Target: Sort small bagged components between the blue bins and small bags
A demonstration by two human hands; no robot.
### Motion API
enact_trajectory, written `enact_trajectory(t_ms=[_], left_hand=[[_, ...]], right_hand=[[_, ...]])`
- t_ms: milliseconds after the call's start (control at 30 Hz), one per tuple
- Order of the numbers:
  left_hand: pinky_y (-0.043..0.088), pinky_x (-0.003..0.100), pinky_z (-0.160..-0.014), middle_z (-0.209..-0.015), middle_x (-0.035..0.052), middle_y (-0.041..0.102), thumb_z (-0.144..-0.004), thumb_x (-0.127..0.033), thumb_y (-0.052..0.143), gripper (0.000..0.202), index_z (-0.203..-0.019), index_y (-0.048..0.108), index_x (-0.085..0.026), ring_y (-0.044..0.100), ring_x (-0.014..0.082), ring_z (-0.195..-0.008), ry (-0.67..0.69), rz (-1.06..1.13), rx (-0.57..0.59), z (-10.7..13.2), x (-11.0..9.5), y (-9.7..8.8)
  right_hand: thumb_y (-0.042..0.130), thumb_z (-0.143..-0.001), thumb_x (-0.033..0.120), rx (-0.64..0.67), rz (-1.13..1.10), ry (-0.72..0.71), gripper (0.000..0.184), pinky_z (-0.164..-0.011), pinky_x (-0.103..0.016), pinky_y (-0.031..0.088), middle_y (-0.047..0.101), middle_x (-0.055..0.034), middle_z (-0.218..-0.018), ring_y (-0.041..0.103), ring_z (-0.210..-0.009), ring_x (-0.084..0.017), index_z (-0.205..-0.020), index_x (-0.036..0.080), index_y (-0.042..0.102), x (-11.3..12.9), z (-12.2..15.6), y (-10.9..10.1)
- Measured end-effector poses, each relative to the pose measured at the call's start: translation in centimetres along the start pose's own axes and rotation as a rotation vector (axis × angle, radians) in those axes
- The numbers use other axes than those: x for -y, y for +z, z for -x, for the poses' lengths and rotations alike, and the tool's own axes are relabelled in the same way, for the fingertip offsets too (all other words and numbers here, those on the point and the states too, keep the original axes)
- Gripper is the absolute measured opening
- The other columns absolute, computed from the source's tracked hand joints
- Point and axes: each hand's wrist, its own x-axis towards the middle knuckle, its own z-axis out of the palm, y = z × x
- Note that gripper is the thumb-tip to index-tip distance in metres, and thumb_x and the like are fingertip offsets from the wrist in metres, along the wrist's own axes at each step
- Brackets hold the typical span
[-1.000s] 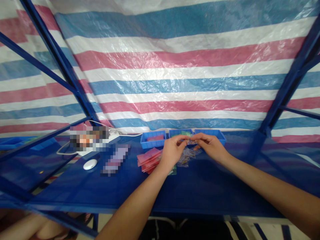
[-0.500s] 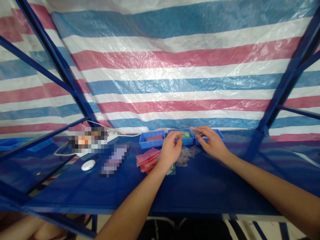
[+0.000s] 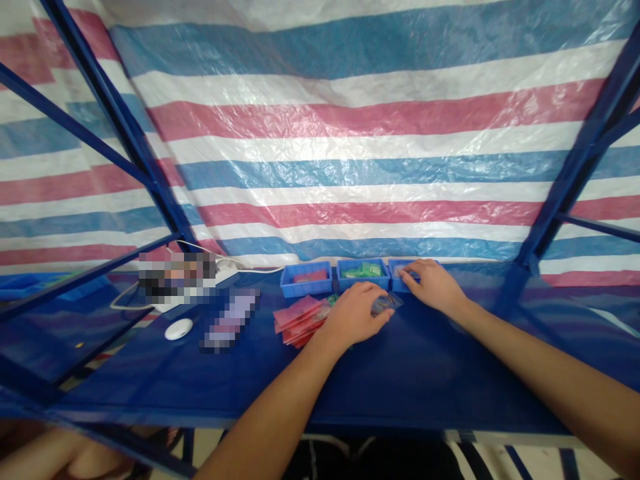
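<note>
My left hand point(image 3: 357, 312) curls over a pile of small clear plastic bags point(image 3: 386, 303) on the table, thumb on the near side and fingers on the far side. Part of the pile is hidden beneath it. My right hand point(image 3: 434, 285) reaches into the right blue bin point(image 3: 415, 287), thumb and fingertips close together. Whatever they pinch is too small to make out. Green packets point(image 3: 367, 270) lie in the middle blue bin point(image 3: 363, 283). Red packets point(image 3: 300, 317) are stacked loosely left of my left hand, with a bit of green beside them.
A left blue bin point(image 3: 306, 289) holds reddish packets. Further left on the blue table point(image 3: 425, 373) are a white oval case point(image 3: 179, 329), a blurred-out flat object point(image 3: 231, 320) and a white power strip with cables point(image 3: 223, 277). Blue frame posts point(image 3: 560, 193) flank the table. Another person's limbs show at lower left.
My left hand has moved from the middle bin toward me and right, onto the clear bags. My right hand has shifted slightly, its fingertips now in the right bin. The green packets are uncovered.
</note>
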Motion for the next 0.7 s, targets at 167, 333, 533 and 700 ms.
enact_trajectory(t_ms=[167,333,533,700], left_hand=[[0.051,0.046,-0.108,-0.13,0.0125,0.071,-0.087,-0.039,0.073,0.042,-0.126,0.072,-0.023,0.065,0.0313,-0.12,-0.043,-0.059,0.12,0.2,0.9,0.5],[0.054,0.037,-0.103,-0.114,0.007,0.076,-0.09,-0.025,0.067,0.024,-0.112,0.078,-0.026,0.071,0.0247,-0.107,-0.032,-0.052,0.099,0.0,1.1,0.4],[0.054,0.037,-0.1,-0.106,0.0072,0.075,-0.086,-0.016,0.067,0.019,-0.101,0.079,-0.022,0.071,0.0241,-0.101,-0.069,-0.049,0.033,-0.1,1.0,0.4],[0.055,0.037,-0.099,-0.112,0.0088,0.071,-0.092,-0.019,0.064,0.017,-0.105,0.075,-0.019,0.069,0.0229,-0.104,-0.103,0.073,-0.164,-0.6,0.4,-0.1]], right_hand=[[0.054,-0.1,0.05,-0.017,0.048,0.056,0.04,-0.106,-0.05,0.048,0.075,-0.0164,-0.121,0.065,-0.121,-0.036,-0.097,0.021,0.082,-0.8,0.2,0.6],[0.054,-0.1,0.046,-0.076,-0.006,0.003,0.037,-0.111,-0.054,0.045,0.071,-0.0164,-0.129,0.062,-0.123,-0.036,-0.107,0.021,0.08,0.0,0.3,0.0],[0.055,-0.1,0.038,-0.104,-0.26,-0.16,0.027,-0.113,-0.054,0.044,0.071,-0.0105,-0.124,0.059,-0.126,-0.034,-0.115,0.027,0.075,3.6,0.5,-1.9],[0.062,-0.097,0.038,-0.053,-0.494,-0.186,0.024,-0.111,-0.054,0.047,0.072,-0.0086,-0.121,0.062,-0.122,-0.033,-0.117,0.031,0.073,5.7,1.2,-2.3]])
